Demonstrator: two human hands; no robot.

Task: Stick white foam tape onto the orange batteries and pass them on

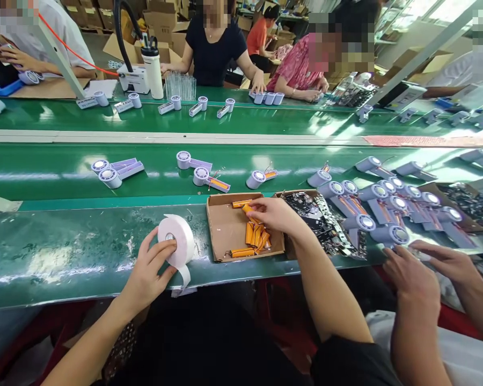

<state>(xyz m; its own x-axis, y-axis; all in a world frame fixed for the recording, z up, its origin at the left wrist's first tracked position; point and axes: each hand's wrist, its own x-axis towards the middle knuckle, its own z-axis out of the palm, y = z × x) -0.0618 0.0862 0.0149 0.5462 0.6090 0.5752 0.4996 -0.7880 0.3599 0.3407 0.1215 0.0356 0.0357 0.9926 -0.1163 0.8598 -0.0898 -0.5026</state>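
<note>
My left hand (152, 268) grips a roll of white tape (185, 241) by its core, just above the near bench edge. A loose end of the tape hangs down below the roll. My right hand (274, 215) reaches into a shallow cardboard box (227, 228), its fingers closed on an orange battery (249, 211). More orange batteries (256, 236) with thin wires lie in the same box, several piled together and others apart near its edges.
Beside the box lies a heap of black circuit boards (312, 214). Lilac fan bodies (201, 177) sit on the green belt (156, 182), many crowded at right (390, 201). A co-worker's hands (418, 268) work close on my right. Other people sit across the line.
</note>
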